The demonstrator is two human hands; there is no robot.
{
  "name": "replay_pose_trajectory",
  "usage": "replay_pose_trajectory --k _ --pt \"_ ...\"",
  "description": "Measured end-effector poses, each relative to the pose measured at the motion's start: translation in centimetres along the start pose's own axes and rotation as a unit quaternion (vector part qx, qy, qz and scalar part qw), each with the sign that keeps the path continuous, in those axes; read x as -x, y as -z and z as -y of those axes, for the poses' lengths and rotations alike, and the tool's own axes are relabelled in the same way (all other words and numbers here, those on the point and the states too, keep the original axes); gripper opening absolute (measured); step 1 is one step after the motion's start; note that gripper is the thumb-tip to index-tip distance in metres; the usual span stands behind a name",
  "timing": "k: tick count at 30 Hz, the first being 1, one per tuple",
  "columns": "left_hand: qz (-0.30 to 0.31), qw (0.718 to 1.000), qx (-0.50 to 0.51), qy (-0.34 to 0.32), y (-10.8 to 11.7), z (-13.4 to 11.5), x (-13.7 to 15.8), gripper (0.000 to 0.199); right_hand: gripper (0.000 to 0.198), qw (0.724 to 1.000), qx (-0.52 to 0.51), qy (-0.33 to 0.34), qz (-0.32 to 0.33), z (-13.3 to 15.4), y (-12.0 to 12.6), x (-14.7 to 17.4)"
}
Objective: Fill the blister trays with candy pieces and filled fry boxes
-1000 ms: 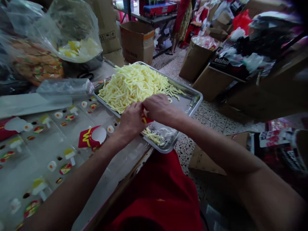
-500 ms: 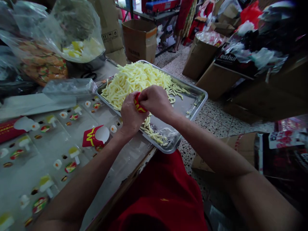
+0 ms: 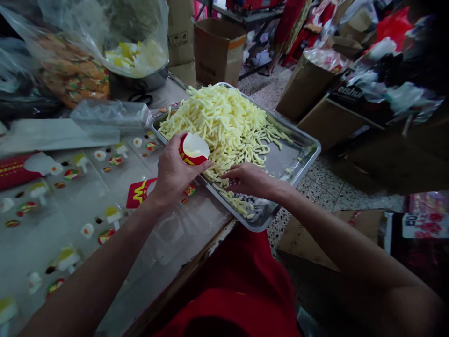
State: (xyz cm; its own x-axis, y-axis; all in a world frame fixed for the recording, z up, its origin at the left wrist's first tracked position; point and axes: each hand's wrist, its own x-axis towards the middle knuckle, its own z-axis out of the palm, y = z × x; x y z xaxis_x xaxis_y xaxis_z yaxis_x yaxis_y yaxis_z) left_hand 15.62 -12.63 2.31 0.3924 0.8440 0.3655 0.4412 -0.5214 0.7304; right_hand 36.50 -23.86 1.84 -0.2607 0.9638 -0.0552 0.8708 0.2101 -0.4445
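By the tray's (image 3: 280, 164) edge, the left hand (image 3: 174, 171) pinches the red carton (image 3: 197, 143), so I'd keep that steady; right hand's (image 3: 250, 180) curled at the fries (image 3: 217, 114), can't tell if gripping any.

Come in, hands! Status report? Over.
Left hand gripping open red-and-white card carton. Right hand at pale-yellow stick-shaped pieces in rectangular silver metal tray. Nothing visibly in the way.

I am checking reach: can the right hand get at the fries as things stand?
Probably yes: the right hand is over the tray, close to the fries, and nothing visible stands between.
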Motion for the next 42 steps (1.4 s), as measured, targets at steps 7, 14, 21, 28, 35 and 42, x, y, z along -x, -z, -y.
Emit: replay_pose_trajectory --k 7,14,21,28,35,42 --pt "0.027 0.999 -0.033 0.001 1.6 0.2 1.5 0.079 0.023 0.995 0.086 -0.019 0.035 0.2 -1.2 -0.9" --pt "0.064 0.994 -0.08 -0.036 1.6 -0.8 2.6 0.076 0.021 0.985 0.129 -0.113 -0.021 0.9 -3.2 -0.3" --pt "0.145 0.981 -0.118 -0.053 2.0 -0.9 3.4 0.078 0.015 0.98 -0.041 -0.108 -0.163 2.5 1.4 1.6" --pt "0.149 0.982 -0.096 -0.062 -0.6 -2.5 4.4 0.07 0.012 0.981 0.16 0.099 -0.044 7.4 3.6 0.1" --pt "0.052 0.995 -0.072 -0.042 0.9 -1.8 6.7 0.047 0.012 0.973 -0.144 -0.01 -0.179 8.3 -0.1 -2.0" --pt "-0.073 0.994 -0.083 0.004 10.1 3.1 11.7 0.067 0.006 0.96 -0.194 0.136 -0.151 18.3 -4.4 -8.9"
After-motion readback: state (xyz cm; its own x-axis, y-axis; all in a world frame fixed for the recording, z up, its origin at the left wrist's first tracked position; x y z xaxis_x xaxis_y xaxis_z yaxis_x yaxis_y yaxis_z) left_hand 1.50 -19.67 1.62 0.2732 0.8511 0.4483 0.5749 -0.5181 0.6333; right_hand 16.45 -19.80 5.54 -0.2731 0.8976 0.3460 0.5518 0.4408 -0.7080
